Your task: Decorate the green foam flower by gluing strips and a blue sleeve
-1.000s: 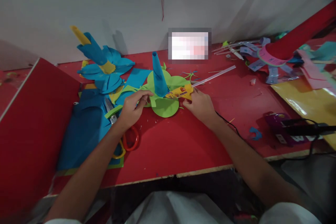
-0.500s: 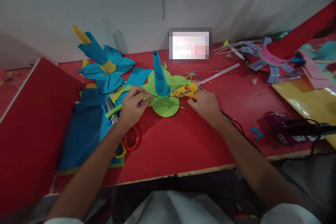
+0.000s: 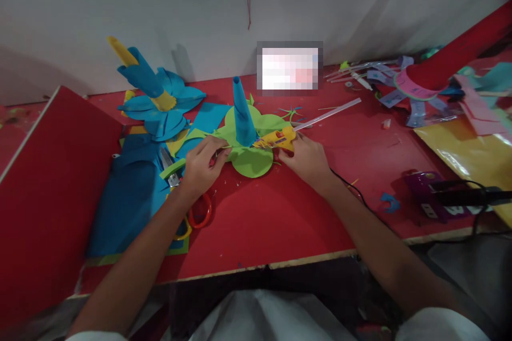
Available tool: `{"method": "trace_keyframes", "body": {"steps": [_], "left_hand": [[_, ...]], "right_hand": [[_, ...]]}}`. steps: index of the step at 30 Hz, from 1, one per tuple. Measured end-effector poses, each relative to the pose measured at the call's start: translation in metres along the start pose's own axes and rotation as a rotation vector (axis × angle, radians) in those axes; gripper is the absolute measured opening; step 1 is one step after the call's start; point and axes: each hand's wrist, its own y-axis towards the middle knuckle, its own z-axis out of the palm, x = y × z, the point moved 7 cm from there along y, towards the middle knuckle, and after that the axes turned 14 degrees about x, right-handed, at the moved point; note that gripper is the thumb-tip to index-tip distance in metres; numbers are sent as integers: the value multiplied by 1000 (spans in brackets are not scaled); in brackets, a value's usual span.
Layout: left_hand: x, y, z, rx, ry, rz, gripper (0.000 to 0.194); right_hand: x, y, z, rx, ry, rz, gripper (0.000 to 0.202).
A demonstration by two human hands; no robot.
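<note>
A green paper flower shape (image 3: 253,163) lies flat on the red table, with a blue paper cone (image 3: 242,112) standing upright at its middle. My right hand (image 3: 308,157) is wrapped round a yellow glue gun (image 3: 285,138), whose nozzle is at the base of the cone. A clear glue stick (image 3: 332,114) sticks out behind the gun. At the left edge of the flower, my left hand (image 3: 206,165) pinches the green paper between thumb and fingers.
Scissors (image 3: 200,211) and blue sheets (image 3: 128,202) lie to the left, beside a red panel (image 3: 52,202). Behind them stands a blue and yellow paper flower (image 3: 146,74). A purple box (image 3: 428,197), a black cable (image 3: 356,186) and a yellow packet (image 3: 464,149) are on the right.
My right hand and the glue gun have shifted slightly left, bringing the nozzle closer to the front of the cone's base. My left hand's fingers have curled in a little.
</note>
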Motion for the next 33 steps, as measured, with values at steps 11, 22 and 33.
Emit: {"method": "trace_keyframes", "body": {"steps": [11, 22, 33], "left_hand": [[1, 0, 3, 17, 1, 9, 13], [-8, -1, 2, 3, 53, 103, 8], [-10, -2, 6, 20, 87, 167, 7]], "right_hand": [[-5, 1, 1, 47, -60, -14, 44], [1, 0, 2, 12, 9, -18, 48], [-1, 2, 0, 50, -27, 5, 38]]}}
